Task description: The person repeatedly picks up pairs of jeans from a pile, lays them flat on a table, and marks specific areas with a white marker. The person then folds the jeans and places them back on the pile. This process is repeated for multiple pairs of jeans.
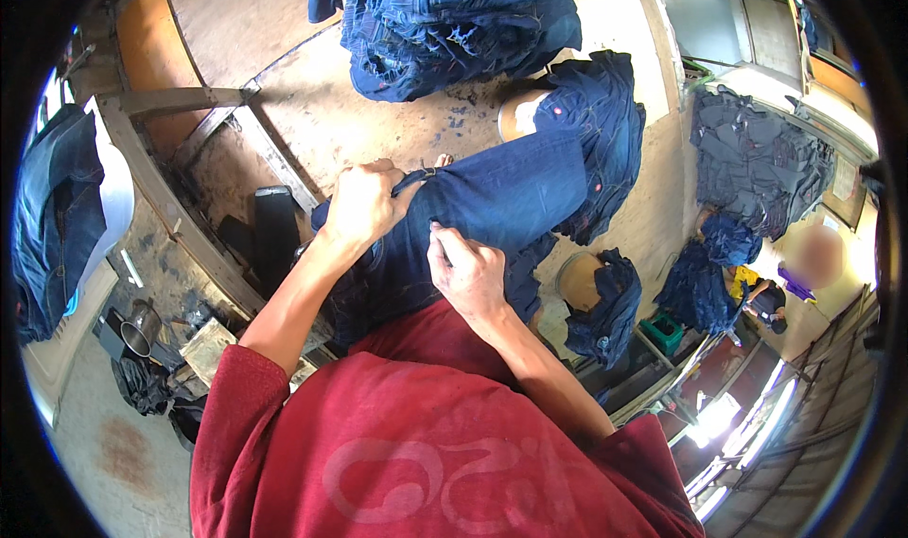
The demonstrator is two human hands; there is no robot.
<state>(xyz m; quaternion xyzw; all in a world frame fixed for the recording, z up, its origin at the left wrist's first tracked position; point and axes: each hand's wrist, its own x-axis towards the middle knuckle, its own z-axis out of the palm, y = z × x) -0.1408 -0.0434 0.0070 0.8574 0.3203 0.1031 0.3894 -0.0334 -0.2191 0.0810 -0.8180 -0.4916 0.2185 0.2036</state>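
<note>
A pair of dark blue jeans [515, 183] lies stretched across in front of me, one leg reaching toward the right. My left hand [364, 202] is closed on a folded edge of the denim. My right hand [470, 275] rests against the cloth just right of it, thumb and fingers pinched together. Whatever sits between those fingertips, if anything, is too small to make out. More of the denim hangs down over my lap, partly hidden by my arms.
A tall pile of blue jeans [463, 27] stands on the worn table ahead. Another denim heap [596, 141] adjoins the stretched leg. Dark garments [761, 160] are stacked at the far right, near a person [766, 297]. Wooden framing [274, 155] runs along the left, with jeans [61, 216] beyond it.
</note>
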